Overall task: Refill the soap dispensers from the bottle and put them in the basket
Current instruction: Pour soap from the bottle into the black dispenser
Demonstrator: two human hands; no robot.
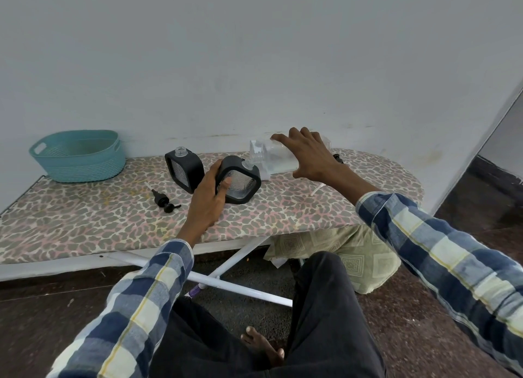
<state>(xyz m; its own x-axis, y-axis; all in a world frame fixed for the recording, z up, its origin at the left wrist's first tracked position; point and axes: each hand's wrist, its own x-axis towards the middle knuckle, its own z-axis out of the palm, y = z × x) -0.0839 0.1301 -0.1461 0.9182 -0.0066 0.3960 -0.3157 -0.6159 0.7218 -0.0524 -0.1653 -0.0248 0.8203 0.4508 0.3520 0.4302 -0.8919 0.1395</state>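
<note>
My left hand [208,196] grips a black-framed soap dispenser [240,183], tilted to the right with its clear open neck up. My right hand [307,152] holds a clear refill bottle [271,158] tipped on its side, its open mouth right beside the dispenser's neck. A second black dispenser [184,169] stands upright with its neck open, just left of the held one. A black pump head [164,200] with its white tube lies on the board in front of it. The teal basket [77,158] sits empty at the far left.
Everything rests on a low ironing board [85,225] with a leopard-print cover, set against a pale wall. Another dark pump part [338,158] and a white tube [318,189] lie behind my right wrist. My legs and a folded cloth [353,253] are below the board.
</note>
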